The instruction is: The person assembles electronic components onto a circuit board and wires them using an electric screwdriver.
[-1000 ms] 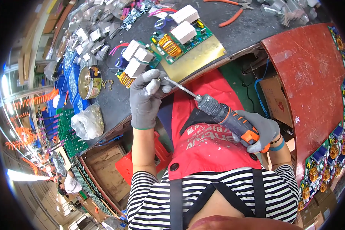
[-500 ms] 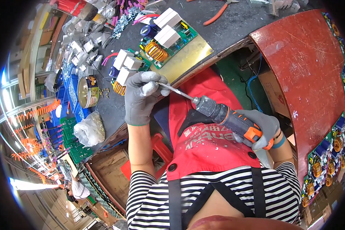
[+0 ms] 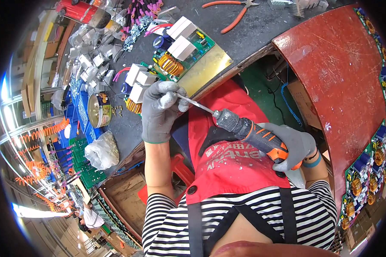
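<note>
My right hand [image 3: 292,147], in a grey glove, is wrapped round the grip of a black and orange power screwdriver [image 3: 261,136]. Its long bit [image 3: 197,104] points up and left, to the fingertips of my gloved left hand [image 3: 161,111]. Those fingers are pinched at the bit's tip; whatever small thing they may hold is hidden. Just beyond the left hand, a circuit board [image 3: 188,55] with white heat sinks and a copper coil lies on a brass-coloured plate [image 3: 208,70]. A second board [image 3: 137,81] with heat sinks is partly behind the left hand.
Red-handled pliers [image 3: 236,19] lie at the far bench edge. To the left are a round tin [image 3: 99,110], a plastic bag [image 3: 102,150], loose heat sinks [image 3: 90,64] and a red power tool [image 3: 88,13]. A red board surface [image 3: 330,64] curves along the right, with several circuit boards beyond.
The view has shifted slightly, so the bench things sit a little differently. My right hand and the screwdriver have moved slightly left; the left fingers stay pinched at the bit's tip.
</note>
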Available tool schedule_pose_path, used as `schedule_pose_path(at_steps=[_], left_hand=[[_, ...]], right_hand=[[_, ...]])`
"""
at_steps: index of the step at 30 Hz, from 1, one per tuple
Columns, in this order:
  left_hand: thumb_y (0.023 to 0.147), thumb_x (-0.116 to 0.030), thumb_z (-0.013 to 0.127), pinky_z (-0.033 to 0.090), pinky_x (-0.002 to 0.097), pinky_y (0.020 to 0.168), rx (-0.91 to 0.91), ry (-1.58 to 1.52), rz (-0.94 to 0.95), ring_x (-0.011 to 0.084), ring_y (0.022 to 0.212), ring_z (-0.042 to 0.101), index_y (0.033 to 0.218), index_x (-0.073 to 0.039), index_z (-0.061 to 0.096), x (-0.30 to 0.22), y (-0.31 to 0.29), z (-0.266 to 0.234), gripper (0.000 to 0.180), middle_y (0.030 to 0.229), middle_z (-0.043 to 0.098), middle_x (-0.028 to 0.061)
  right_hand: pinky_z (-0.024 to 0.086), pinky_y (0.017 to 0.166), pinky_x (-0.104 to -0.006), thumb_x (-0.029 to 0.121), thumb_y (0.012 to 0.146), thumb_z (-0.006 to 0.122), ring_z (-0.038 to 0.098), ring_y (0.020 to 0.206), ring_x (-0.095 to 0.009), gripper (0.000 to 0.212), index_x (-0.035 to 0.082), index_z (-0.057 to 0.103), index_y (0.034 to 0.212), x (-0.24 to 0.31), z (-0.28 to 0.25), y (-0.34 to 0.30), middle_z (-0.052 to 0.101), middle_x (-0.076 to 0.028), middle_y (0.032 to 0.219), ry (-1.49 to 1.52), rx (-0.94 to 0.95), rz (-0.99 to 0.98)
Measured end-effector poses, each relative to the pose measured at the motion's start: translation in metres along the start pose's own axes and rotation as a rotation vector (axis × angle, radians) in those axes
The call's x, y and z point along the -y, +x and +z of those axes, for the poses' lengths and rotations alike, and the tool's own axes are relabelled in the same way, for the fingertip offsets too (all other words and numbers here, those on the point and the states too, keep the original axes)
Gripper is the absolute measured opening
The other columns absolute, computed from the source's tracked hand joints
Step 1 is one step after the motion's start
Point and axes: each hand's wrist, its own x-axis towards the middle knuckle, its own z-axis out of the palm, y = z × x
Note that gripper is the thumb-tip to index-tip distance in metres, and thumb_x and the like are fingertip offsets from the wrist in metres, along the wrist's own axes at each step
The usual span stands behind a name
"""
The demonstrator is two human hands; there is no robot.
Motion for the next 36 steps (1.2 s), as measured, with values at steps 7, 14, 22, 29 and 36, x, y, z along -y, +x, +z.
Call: schedule_pose_path(at_steps=[7, 14, 22, 29, 36], left_hand=[[0.080, -0.003, 0.073, 0.052, 0.0314, 0.058, -0.091, 0.142, 0.057, 0.0234, 0.068, 0.063, 0.101, 0.003, 0.064, -0.003, 0.007, 0.021, 0.024, 0.085, 0.064, 0.0148], [0.089, -0.020, 0.068, 0.051, 0.0299, 0.077, 0.053, 0.314, 0.206, 0.0190, 0.091, 0.063, 0.140, 0.002, 0.043, 0.005, 0.074, 0.091, 0.061, 0.106, 0.065, 0.0120], [0.081, -0.034, 0.070, 0.050, 0.0447, 0.090, -0.195, 1.987, 0.197, 0.0363, 0.106, 0.064, 0.115, -0.002, 0.065, 0.004, 0.271, 0.110, 0.047, 0.109, 0.068, 0.0197], [0.075, -0.035, 0.074, 0.051, 0.0412, 0.090, -0.099, 1.960, -0.002, 0.0348, 0.103, 0.066, 0.104, 0.000, 0.069, 0.010, 0.300, 0.093, 0.046, 0.107, 0.069, 0.0199], [0.083, -0.020, 0.062, 0.053, 0.0317, 0.072, -0.121, 1.321, 0.576, 0.0167, 0.075, 0.067, 0.108, 0.002, 0.067, -0.047, 0.222, 0.073, 0.034, 0.083, 0.070, 0.0109]], right_hand=[[0.052, 0.067, -0.0328, 0.012, 0.063, 0.076, 0.065, 0.068, -0.021, 0.097, 0.002, 0.027, 0.146, 0.029, 0.009, 0.000, 0.065, -0.012, 0.084, -0.270, -0.183, 0.145], [0.052, 0.071, -0.0307, 0.013, 0.063, 0.079, 0.062, 0.075, -0.015, 0.100, 0.001, 0.026, 0.148, -0.008, 0.016, -0.009, 0.064, -0.009, 0.092, 0.039, -0.438, -0.029], [0.052, 0.065, -0.0260, 0.003, 0.064, 0.076, 0.060, 0.072, -0.010, 0.089, 0.000, 0.030, 0.141, -0.002, 0.009, -0.021, 0.060, -0.009, 0.098, 0.134, -0.867, -0.063], [0.051, 0.066, -0.0258, 0.004, 0.063, 0.077, 0.059, 0.073, -0.009, 0.089, 0.000, 0.033, 0.140, -0.008, 0.008, -0.018, 0.060, -0.008, 0.097, 0.244, -0.875, -0.010], [0.051, 0.065, -0.0259, 0.005, 0.064, 0.076, 0.059, 0.070, -0.009, 0.085, 0.000, 0.035, 0.138, -0.009, 0.003, -0.013, 0.060, -0.007, 0.094, 0.255, -0.776, 0.025]])
